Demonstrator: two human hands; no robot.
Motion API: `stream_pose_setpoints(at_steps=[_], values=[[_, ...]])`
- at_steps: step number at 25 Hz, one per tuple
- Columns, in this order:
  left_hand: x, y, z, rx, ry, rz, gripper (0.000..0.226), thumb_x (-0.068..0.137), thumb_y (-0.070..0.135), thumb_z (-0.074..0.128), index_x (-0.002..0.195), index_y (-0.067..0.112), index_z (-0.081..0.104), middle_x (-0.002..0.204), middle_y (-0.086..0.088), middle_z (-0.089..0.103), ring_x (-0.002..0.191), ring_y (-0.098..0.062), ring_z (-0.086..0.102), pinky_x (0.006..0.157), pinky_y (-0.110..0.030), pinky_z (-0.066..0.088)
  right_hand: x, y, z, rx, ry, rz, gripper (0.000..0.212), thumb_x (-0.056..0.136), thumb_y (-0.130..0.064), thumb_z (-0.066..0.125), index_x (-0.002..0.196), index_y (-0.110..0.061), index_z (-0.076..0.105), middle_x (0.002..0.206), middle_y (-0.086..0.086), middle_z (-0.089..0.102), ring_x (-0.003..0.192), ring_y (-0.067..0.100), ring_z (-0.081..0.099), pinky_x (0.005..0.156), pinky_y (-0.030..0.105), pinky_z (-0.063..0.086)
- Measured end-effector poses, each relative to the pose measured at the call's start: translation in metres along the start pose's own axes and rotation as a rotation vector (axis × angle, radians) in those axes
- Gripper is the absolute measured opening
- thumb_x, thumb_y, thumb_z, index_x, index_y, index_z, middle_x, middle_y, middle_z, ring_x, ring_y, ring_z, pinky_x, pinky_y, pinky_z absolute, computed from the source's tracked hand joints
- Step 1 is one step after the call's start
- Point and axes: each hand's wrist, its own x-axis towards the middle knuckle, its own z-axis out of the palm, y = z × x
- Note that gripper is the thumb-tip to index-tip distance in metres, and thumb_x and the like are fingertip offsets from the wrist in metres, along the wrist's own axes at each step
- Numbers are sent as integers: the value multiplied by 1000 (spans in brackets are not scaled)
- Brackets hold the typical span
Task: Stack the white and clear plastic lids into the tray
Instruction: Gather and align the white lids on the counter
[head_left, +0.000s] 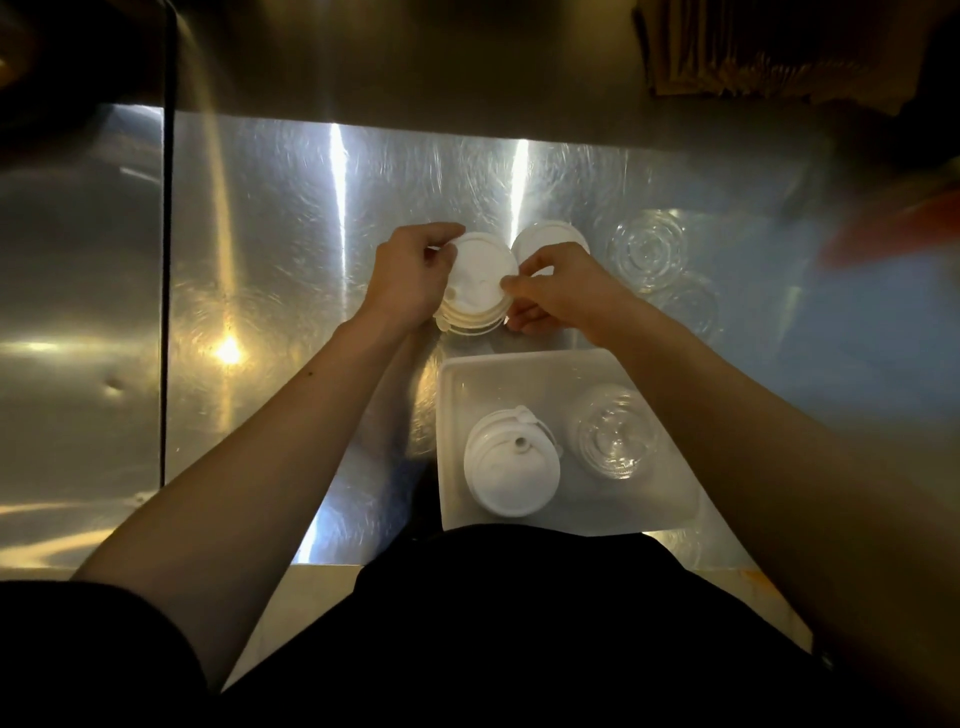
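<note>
Both hands — left hand (410, 275), right hand (558, 293) — grip one white lid stack (475, 291) between them; another white stack (511, 467) and one clear stack (613, 441) sit in the tray (498, 371) just nearer — two clear lids (647, 249) rightward on the desk (291, 249).

White plastic lids in a stack (480, 283), their lower edges cream-tinted, and a second white stack (550, 236) stand out against a silver stainless-steel counter (291, 249) marked with swirling brush patterns and streaked with white and amber glare. Clear lids (647, 249) with concentric ring ridges sit on the same surface. A white tray (519, 371) carries a white lid stack (511, 467) and a transparent ringed stack (613, 436). Black clothing (519, 623) fills the foreground.
</note>
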Motion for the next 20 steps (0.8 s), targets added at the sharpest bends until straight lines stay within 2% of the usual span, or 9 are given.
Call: stream_pose_setpoints(at_steps=[5, 8, 10, 12, 15, 17, 20], values=[[2, -3, 6, 1, -28, -22, 33, 94, 13, 54, 125, 16, 64, 128, -2, 66, 115, -13, 61, 93, -13, 40, 5, 2, 1, -95, -20, 22, 34, 91, -13, 67, 119, -1, 53, 81, 20, 71, 80, 35, 74, 75, 43, 63], [2, -4, 10, -10, -20, -32, 32, 95, 12, 54, 126, 14, 64, 128, -3, 65, 113, -12, 61, 79, -1, 41, 8, 3, 3, -131, 2, 14, 31, 91, -12, 67, 117, -2, 53, 81, 22, 71, 82, 37, 75, 77, 47, 63], [2, -5, 12, 4, -15, -25, 33, 95, 11, 54, 126, 13, 63, 129, -3, 65, 115, -14, 61, 78, 1, 40, 11, 5, 3, -176, 16, -13, 23, 90, -13, 67, 108, -5, 57, 81, 23, 73, 79, 36, 75, 77, 50, 62], [1, -6, 13, 11, -21, -28, 33, 94, 11, 54, 127, 13, 63, 129, -4, 65, 114, -15, 61, 83, -3, 41, 11, 7, 4, -284, 47, -64, 15, 89, -15, 68, 99, -7, 61, 82, 22, 74, 78, 35, 75, 79, 49, 62], [1, -8, 14, 18, -31, -42, 34, 93, 11, 56, 126, 14, 63, 128, -3, 65, 113, -14, 61, 89, -10, 40, 12, 10, 8, -543, 104, -159, 23, 86, -19, 67, 100, -1, 66, 88, 20, 73, 86, 34, 71, 85, 43, 58], [1, -9, 14, 24, -38, -35, 34, 93, 11, 56, 126, 14, 63, 128, -3, 65, 113, -14, 61, 87, -7, 38, 11, 11, 11, -577, 101, -160, 24, 85, -20, 67, 99, 0, 65, 89, 19, 71, 88, 34, 70, 85, 40, 58], [1, -10, 13, 23, -44, -44, 34, 93, 11, 56, 126, 14, 63, 127, -3, 65, 110, -11, 61, 86, -9, 39, 11, 11, 13, -546, 104, -151, 28, 85, -19, 68, 106, -1, 64, 94, 20, 71, 88, 35, 69, 86, 43, 58]])
